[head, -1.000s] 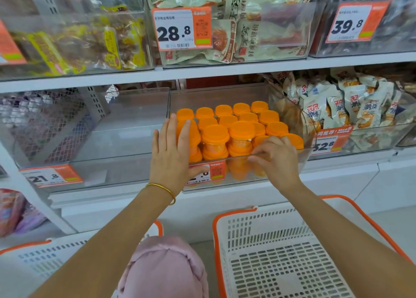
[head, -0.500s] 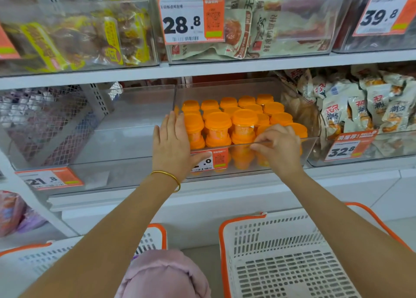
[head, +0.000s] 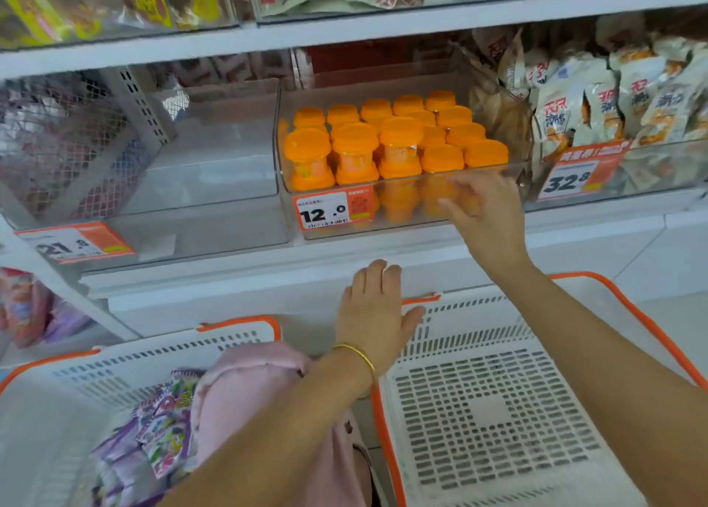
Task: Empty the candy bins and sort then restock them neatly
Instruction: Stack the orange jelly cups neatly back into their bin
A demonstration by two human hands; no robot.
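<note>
Left hand [head: 373,315] hovers flat and empty above the basket [head: 498,410]; right hand [head: 488,219], fingers loose, reaches the bin [head: 281,169] front, likely to square the jars [head: 354,150].

A clear plastic bin [head: 282,200] on the shelf holds upright orange-lidded candy jars [head: 400,132] in tidy rows, with three at the front left standing a tier higher. The neighbouring clear bin [head: 207,169] just to its left looks empty, though glare blurs its floor.

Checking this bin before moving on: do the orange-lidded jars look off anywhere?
Nothing spilled or tipped. The orange-lidded jars stand upright in the clear bin, but three at front left rise above the rest, leaving an uneven top.
</note>
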